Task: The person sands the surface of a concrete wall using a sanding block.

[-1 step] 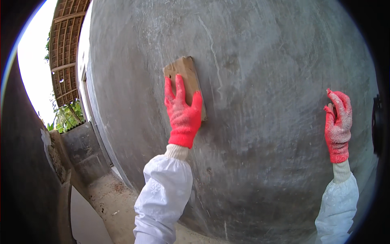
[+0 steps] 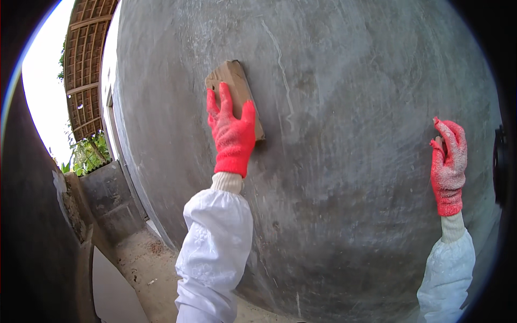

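A flat wooden block, pale brown with a dark spot near its upper left, leans at a slight tilt against the grey plastered wall. My left hand, in a red knit glove, is spread over the block's face and holds it to the wall. Its fingers point up and the thumb is along the right side. Further right, my right hand, in a dusty red glove, is curled closed by the wall. Something small and tan shows between its fingers and thumb, too small to name.
Whitish streaks and darker patches mark the wall. At the left are a thatched roof edge, green plants and a low grey wall. A pale flat panel leans above the dusty floor. A dark round object is at the right rim.
My left hand and the wooden block have slid up and slightly left on the wall. My right hand stays where it was.
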A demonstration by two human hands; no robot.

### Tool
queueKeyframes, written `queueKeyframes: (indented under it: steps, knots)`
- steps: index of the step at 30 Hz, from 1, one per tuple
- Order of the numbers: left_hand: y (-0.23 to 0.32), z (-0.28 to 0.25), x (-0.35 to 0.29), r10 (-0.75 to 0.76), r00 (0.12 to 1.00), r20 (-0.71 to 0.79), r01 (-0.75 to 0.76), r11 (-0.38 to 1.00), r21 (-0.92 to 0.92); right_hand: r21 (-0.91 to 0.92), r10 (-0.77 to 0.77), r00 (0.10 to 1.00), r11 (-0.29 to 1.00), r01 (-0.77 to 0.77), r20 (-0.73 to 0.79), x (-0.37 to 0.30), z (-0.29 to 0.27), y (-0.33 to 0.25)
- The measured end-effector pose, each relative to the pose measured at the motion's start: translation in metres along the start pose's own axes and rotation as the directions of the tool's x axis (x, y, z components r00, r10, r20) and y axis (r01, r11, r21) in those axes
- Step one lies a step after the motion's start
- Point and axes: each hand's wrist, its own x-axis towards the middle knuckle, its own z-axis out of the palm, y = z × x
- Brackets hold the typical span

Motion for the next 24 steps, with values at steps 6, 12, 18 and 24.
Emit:
queueKeyframes:
  steps: [6, 12, 18, 24]
  knots:
    - [-0.032, 0.004, -0.061, 0.101, 0.993, 0.052, -0.104, 0.993, 0.047, 0.057, 0.069, 0.998, 0.996, -0.069, 0.002, -0.004, 0.005, 0.000]
    - [-0.046, -0.006, -0.121, 0.182, 0.973, 0.140, -0.183, 0.983, -0.005, 0.009, -0.004, 1.000, 1.000, 0.004, -0.009, -0.002, 0.001, -0.001]
    - [-0.016, 0.000, 0.052, -0.042, 0.999, -0.007, 0.042, 0.998, -0.045, -0.022, -0.051, 0.999, 0.998, 0.051, 0.001, 0.000, 0.002, -0.007]
    - [-0.049, -0.005, -0.129, 0.202, 0.973, 0.115, -0.205, 0.979, 0.019, -0.006, -0.037, 0.999, 0.999, 0.037, -0.002, -0.005, 0.005, 0.003]
